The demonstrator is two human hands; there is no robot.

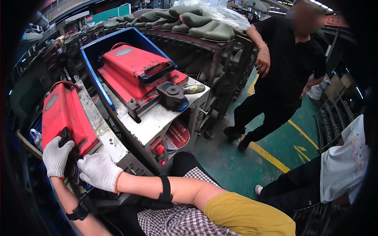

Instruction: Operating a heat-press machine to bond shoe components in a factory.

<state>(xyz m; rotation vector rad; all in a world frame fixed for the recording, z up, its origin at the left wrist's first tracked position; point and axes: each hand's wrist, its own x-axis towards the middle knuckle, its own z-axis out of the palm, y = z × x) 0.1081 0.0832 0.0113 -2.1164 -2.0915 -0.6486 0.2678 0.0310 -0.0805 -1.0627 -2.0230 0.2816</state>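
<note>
My left hand (56,158), in a white knitted glove, is closed around the black handle (64,135) at the front of a red metal cover (67,114). The cover sits on a machine at the left. Beside it, my right hand (100,171), gloved the same way, is curled with its fingers turned toward a dark part (73,173) below the cover's front edge. What those fingers hold is hidden behind the glove. To the right stands a second machine with a similar red cover (136,70), its own black handle (157,72) and a dark round clamp part (172,94).
A blue frame (96,84) rims the second machine, whose front carries a red button (159,149). Olive-green shoe-like pieces (197,25) lie on a rack behind. A person in black (283,70) stands at the right; another, in a pale shirt (342,161), is nearer.
</note>
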